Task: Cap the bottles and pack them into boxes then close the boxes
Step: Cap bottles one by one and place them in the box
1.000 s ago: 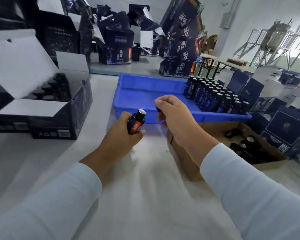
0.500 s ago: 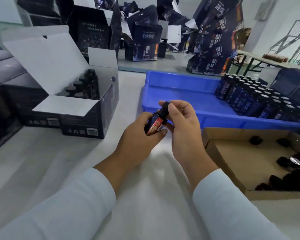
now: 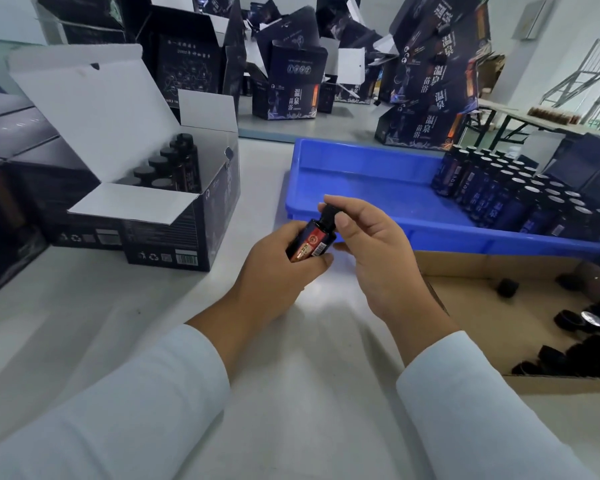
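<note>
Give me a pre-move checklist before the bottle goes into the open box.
1. Bottle held: ok, left hand grips its body.
2. Cap on the neck: ok, right hand pinches it there.
3. Cap fully tight: cannot tell, fingers hide the thread.
4. Open box ready: ok, flaps up, capped bottles stand along its far side.
5. Free slot in the box: cannot tell, the near flap hides the front rows.
6. Path to the box: ok, bare table lies between hands and box.
</note>
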